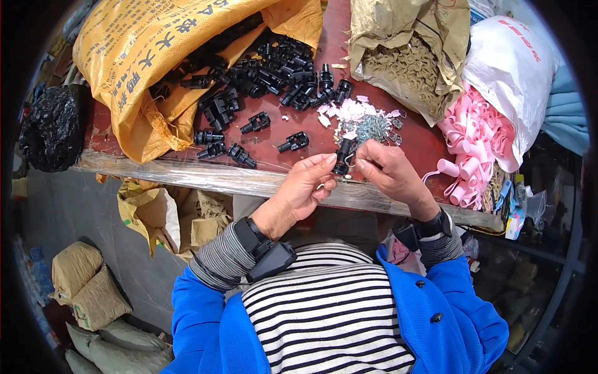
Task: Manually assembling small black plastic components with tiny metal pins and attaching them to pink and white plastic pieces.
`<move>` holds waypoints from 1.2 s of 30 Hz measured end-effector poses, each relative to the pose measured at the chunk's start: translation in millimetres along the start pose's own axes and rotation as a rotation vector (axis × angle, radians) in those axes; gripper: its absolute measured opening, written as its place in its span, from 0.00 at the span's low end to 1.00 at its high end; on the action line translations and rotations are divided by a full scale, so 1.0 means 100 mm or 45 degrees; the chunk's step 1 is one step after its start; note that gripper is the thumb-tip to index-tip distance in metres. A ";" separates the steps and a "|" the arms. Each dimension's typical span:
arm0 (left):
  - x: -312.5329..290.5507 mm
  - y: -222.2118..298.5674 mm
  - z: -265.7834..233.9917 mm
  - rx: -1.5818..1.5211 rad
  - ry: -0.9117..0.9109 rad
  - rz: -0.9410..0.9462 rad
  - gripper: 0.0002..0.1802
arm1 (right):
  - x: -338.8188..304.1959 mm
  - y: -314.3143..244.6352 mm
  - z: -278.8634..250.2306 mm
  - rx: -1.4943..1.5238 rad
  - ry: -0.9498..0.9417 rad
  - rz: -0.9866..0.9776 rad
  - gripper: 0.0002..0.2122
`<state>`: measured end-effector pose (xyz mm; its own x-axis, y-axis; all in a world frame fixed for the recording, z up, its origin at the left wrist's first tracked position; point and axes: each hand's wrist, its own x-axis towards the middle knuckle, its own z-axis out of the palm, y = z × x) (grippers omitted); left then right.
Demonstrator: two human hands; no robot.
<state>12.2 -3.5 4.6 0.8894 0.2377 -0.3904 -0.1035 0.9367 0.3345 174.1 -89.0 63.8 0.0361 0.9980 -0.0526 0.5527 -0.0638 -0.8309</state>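
My left hand grips a black cylindrical plastic fitting between thumb and fingers, close to the table's near edge. My right hand is closed in a pinch at the fitting's right side; whatever its fingertips hold is too small to make out. Just beyond the hands lies a pile of small shiny metal clips with small pink pieces at its far left. Several black fittings of the same kind spill from an orange woven sack, and a single one lies left of my hands.
The red table has a plastic-wrapped front edge. At the back right stands a paper sack of tan ring-like parts. Beside it, a white sack spills pink tubular pieces. A black plastic bag sits far left; filled sacks lie on the floor.
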 end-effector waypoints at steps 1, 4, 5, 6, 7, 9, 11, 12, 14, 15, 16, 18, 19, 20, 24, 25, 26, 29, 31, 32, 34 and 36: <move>0.00 0.00 0.00 0.017 0.007 -0.006 0.10 | 0.01 -0.03 0.00 -0.109 0.012 -0.075 0.03; -0.01 0.00 0.03 0.050 0.012 -0.019 0.09 | 0.03 -0.05 0.02 -0.247 0.032 -0.192 0.03; -0.01 0.00 0.04 0.070 0.007 -0.020 0.10 | 0.03 -0.05 0.03 -0.279 0.041 -0.241 0.04; -0.02 0.00 0.05 0.089 0.003 -0.022 0.10 | 0.03 -0.05 0.03 -0.310 0.051 -0.290 0.04; -0.02 0.00 0.05 0.087 0.004 -0.025 0.10 | 0.02 -0.05 0.04 -0.308 0.050 -0.287 0.04; -0.03 0.00 0.05 0.101 0.009 -0.035 0.09 | 0.02 -0.05 0.05 -0.489 0.013 -0.347 0.04; -0.04 0.00 0.06 0.106 0.009 -0.044 0.09 | 0.01 -0.06 0.05 -0.581 -0.005 -0.372 0.05; -0.04 0.00 0.06 0.118 0.022 -0.049 0.09 | 0.00 -0.08 0.05 -0.623 -0.022 -0.380 0.05; -0.05 -0.01 0.08 0.142 0.048 -0.060 0.09 | -0.01 -0.10 0.04 -0.707 -0.056 -0.394 0.05; -0.05 -0.01 0.09 0.140 0.051 -0.064 0.09 | -0.01 -0.11 0.04 -0.704 -0.058 -0.391 0.05; -0.06 -0.01 0.09 0.169 0.052 -0.054 0.09 | -0.01 -0.13 0.04 -0.765 -0.065 -0.410 0.05; -0.07 -0.02 0.11 0.227 0.052 -0.037 0.09 | -0.01 -0.14 0.05 -0.886 -0.079 -0.448 0.05; -0.08 -0.02 0.13 0.226 0.054 -0.042 0.09 | -0.02 -0.14 0.06 -0.883 -0.080 -0.443 0.05; -0.09 -0.01 0.14 0.249 0.052 -0.047 0.09 | -0.03 -0.13 0.06 -0.878 -0.068 -0.443 0.05; -0.09 -0.02 0.14 0.300 0.068 -0.070 0.08 | -0.08 -0.05 0.13 -0.753 0.002 -0.428 0.05; -0.08 -0.02 0.13 0.305 0.088 -0.072 0.08 | -0.08 -0.01 0.15 -0.642 0.048 -0.423 0.05; -0.07 -0.01 0.12 0.311 0.108 -0.075 0.08 | -0.08 0.01 0.16 -0.531 0.093 -0.418 0.05; -0.10 0.00 0.10 0.310 0.078 -0.091 0.07 | -0.11 0.03 0.08 -0.232 0.003 -0.164 0.05; -0.10 0.03 0.09 0.313 0.049 -0.099 0.07 | -0.14 0.10 -0.04 -0.093 -0.033 -0.036 0.04; -0.10 0.04 0.07 0.292 0.069 -0.081 0.07 | -0.12 0.22 -0.12 -0.029 0.013 0.022 0.04; -0.09 0.07 0.03 0.247 0.112 -0.041 0.08 | -0.03 0.45 -0.31 -0.085 0.188 0.035 0.04; -0.08 0.08 -0.01 0.227 0.097 -0.038 0.08 | 0.11 0.67 -0.57 -0.401 0.449 -0.007 0.05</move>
<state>3.8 2.4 9.6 0.8540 0.2357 -0.4638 0.0090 0.8847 0.4661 258.9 -81.9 39.4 0.2826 0.9407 0.1877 0.7773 -0.1099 -0.6195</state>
